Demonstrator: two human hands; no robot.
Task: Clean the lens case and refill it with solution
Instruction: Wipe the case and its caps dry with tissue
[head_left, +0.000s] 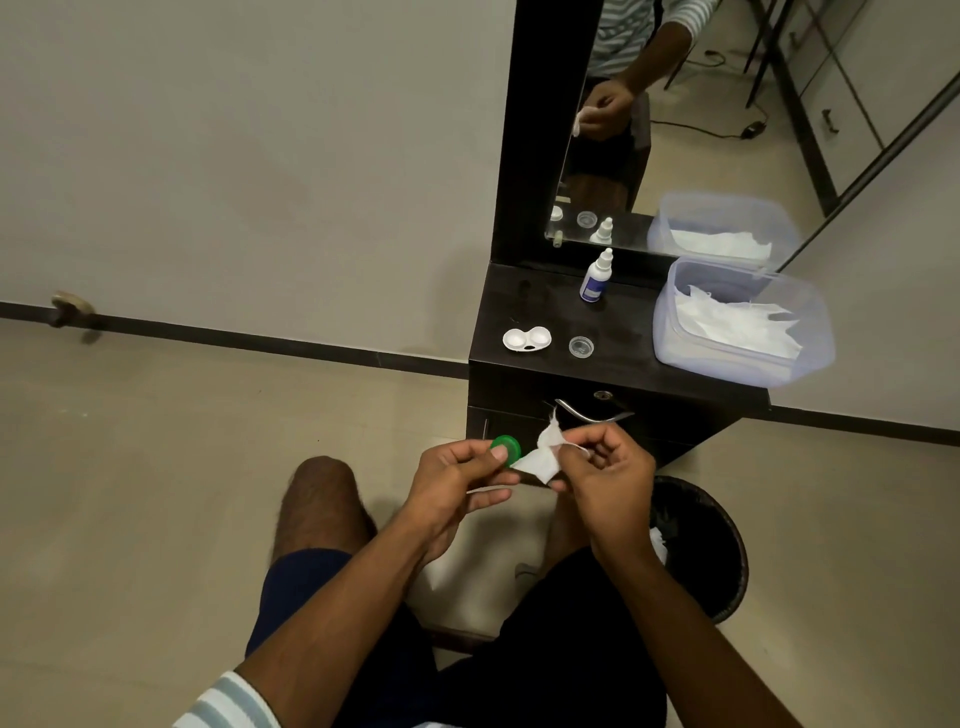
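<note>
Lens case (527, 339) lies open on the surface (623, 332), while the left hand (457, 486) pinches a green cap (506, 451) and the right hand (605, 470) grips a tissue (543, 460) touching it

A green cap (506, 450) and white tissue (543, 457) show at centre frame, with a white lens case (526, 339) and blue-labelled white bottle (596, 276) on the black cabinet (613, 395) above.

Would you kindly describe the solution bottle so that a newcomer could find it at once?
Look at the dark dresser top below the mirror. The solution bottle stands upright near its back edge, left of the clear tissue tub and behind the white lens case. It alone is tall and slim, with a white nozzle and blue label.
</note>
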